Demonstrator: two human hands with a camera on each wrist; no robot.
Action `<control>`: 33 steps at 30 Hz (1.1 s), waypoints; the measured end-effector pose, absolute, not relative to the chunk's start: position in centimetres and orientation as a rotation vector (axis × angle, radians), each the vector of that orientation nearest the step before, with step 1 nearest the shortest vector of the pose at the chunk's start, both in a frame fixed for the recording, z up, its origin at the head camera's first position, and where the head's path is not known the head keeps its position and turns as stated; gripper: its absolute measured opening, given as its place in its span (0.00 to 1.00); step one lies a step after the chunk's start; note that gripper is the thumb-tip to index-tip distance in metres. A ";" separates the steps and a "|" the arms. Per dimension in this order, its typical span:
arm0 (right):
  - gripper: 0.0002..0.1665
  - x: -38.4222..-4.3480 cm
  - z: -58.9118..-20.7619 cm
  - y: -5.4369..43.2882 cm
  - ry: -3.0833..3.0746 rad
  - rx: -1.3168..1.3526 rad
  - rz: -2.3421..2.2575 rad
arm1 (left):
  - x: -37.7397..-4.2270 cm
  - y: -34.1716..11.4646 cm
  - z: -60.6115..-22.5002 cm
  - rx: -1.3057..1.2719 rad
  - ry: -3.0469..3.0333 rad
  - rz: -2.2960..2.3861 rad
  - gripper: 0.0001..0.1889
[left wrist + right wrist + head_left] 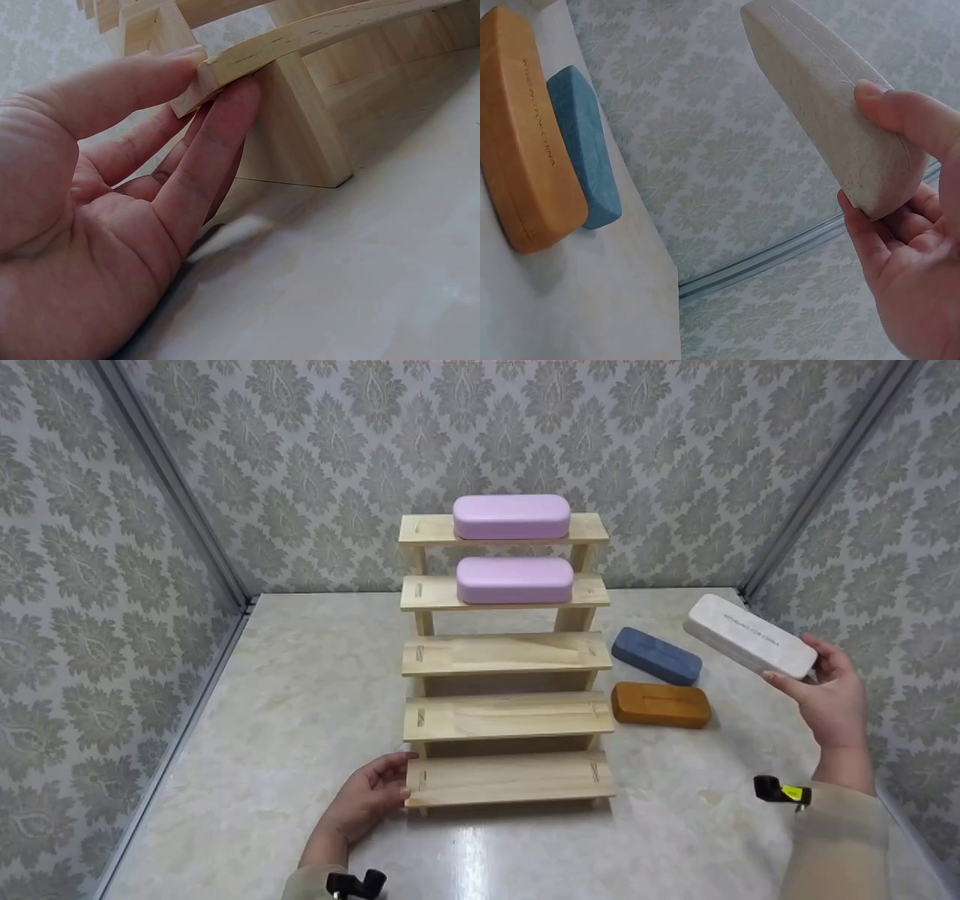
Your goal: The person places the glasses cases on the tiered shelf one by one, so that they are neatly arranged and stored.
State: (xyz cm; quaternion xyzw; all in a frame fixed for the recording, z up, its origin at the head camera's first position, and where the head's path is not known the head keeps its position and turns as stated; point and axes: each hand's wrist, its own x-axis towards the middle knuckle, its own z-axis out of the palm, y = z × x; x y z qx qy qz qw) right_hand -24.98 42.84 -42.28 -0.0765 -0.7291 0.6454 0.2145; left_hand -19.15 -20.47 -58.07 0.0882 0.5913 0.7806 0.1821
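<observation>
My right hand (834,701) grips the near end of a white glasses case (752,635) with printed lettering, thumb on one side and fingers on the other. In the right wrist view the white case (821,97) is tilted and held above the table. At the lower left of a stepped wooden rack (510,778), my left hand (367,799) pinches the end of the lowest shelf board (255,54), thumb above and fingers below. Two lilac glasses cases, one on the top shelf (511,517) and one on the second shelf (514,580), lie lengthwise.
Right of the rack, a blue glasses case (657,656) and an orange-brown glasses case (661,705) lie on the marbled table (300,697). Patterned walls (480,450) stand behind and on both sides, with metal strips (176,487) at the corners.
</observation>
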 end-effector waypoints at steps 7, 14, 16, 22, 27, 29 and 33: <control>0.39 -24.9 -41.0 41.1 -1.978 -0.033 1.843 | -19.1 -20.4 -58.0 0.240 1.665 2.211 0.33; 0.38 -24.8 -39.7 39.2 -1.905 0.163 1.896 | -19.1 -20.4 -57.9 0.213 1.677 2.198 0.34; 0.39 -24.8 -39.4 38.5 -1.899 0.214 1.899 | -19.1 -20.4 -57.9 0.208 1.687 2.191 0.34; 0.40 -25.3 -38.8 36.3 -1.918 0.319 1.893 | -19.1 -20.4 -57.7 0.209 1.683 2.195 0.35; 0.41 -25.9 -38.5 34.2 -1.924 0.389 1.920 | -19.1 -20.4 -57.8 0.221 1.693 2.186 0.33; 0.41 -26.2 -38.4 33.3 -1.938 0.412 1.920 | -19.1 -20.4 -57.8 0.214 1.696 2.183 0.33; 0.41 -26.9 -38.1 31.3 -1.990 0.411 1.913 | -19.0 -20.3 -57.9 0.191 1.697 2.185 0.33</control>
